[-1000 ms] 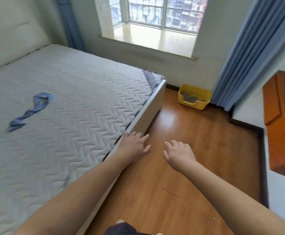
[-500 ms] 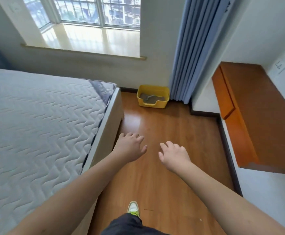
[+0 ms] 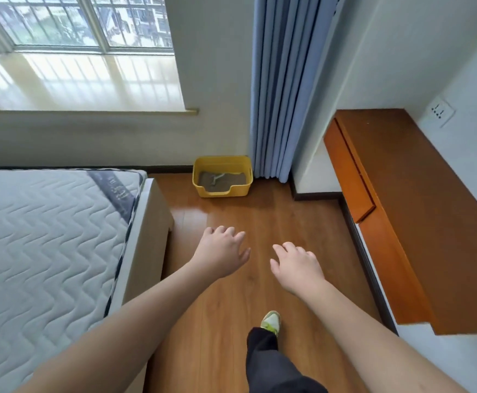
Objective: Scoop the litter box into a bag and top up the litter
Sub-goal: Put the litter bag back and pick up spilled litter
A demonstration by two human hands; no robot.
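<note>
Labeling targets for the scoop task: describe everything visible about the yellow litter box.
The litter box is a yellow, plastic-looking rectangular tub with rounded corners and a lowered notch in its near wall. It sits upright on the wood floor in the corner, below the windowsill and beside the blue curtain. Grey-brown litter fills it, with a pale scoop lying in it. Neither hand touches it.

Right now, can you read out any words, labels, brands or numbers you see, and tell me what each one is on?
Nothing can be read.
Dark band on the mattress: pale lettering at, too blurred to read.
Wall socket: only slots, no text.
Litter box, scoop, curtain, shelf, shoe: no visible text.
</note>
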